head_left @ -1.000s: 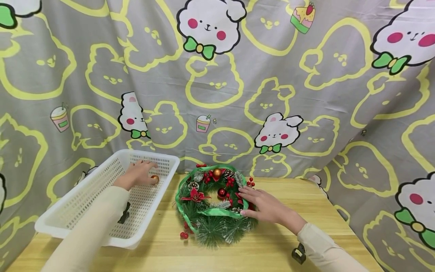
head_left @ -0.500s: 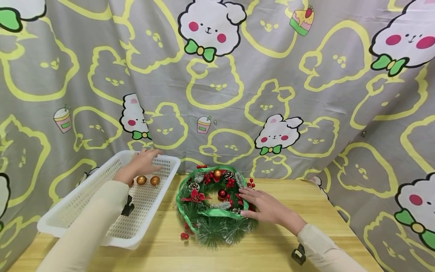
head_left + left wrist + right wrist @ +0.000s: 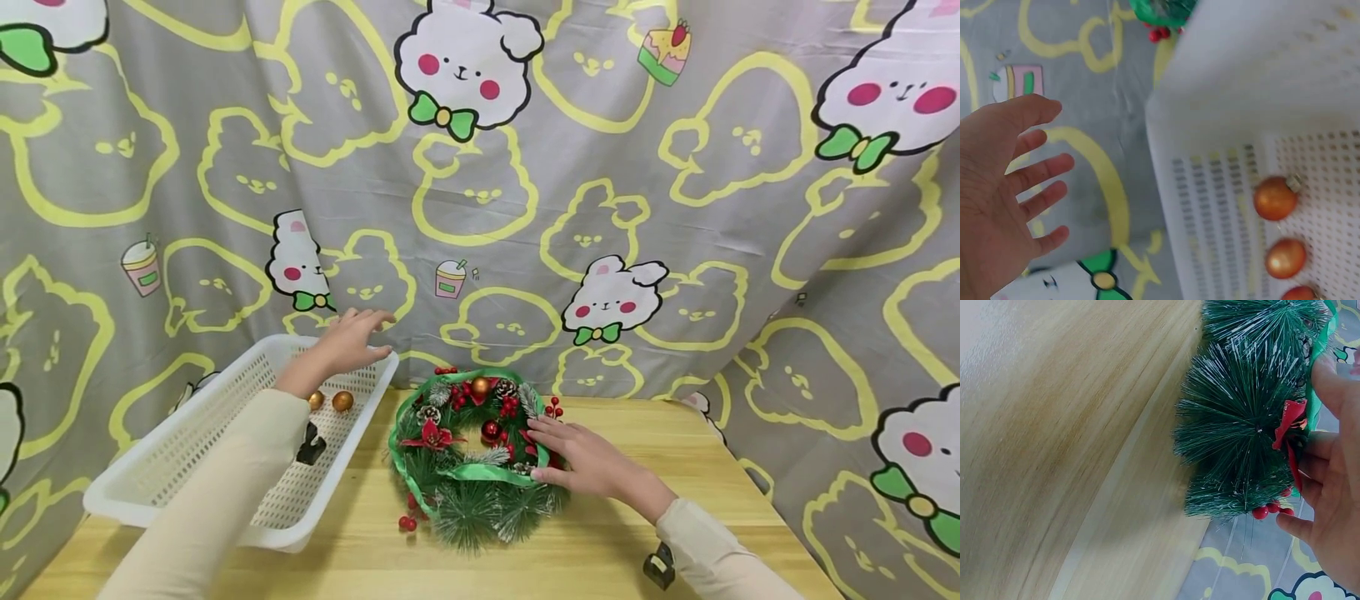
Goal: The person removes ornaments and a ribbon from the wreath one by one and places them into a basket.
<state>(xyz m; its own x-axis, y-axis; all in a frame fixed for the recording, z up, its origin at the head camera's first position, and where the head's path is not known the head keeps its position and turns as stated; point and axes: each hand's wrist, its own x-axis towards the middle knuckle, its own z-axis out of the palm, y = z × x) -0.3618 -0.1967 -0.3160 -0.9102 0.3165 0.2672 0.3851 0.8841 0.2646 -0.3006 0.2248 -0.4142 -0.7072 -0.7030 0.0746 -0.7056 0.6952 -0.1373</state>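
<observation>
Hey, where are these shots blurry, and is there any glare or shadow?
Left wrist view: near wall of the white basket soft and blurred, orange-gold balls somewhat clearer; right wrist view: pale glare on the wooden table at upper left, soft shadow beside the wreath; head view: fairly sharp, soft shadow right of the basket.

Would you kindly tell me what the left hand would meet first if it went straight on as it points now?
Probably the gray patterned curtain; in the head view the left hand points toward it, above the far end of the white basket, though depth is unclear.
</observation>
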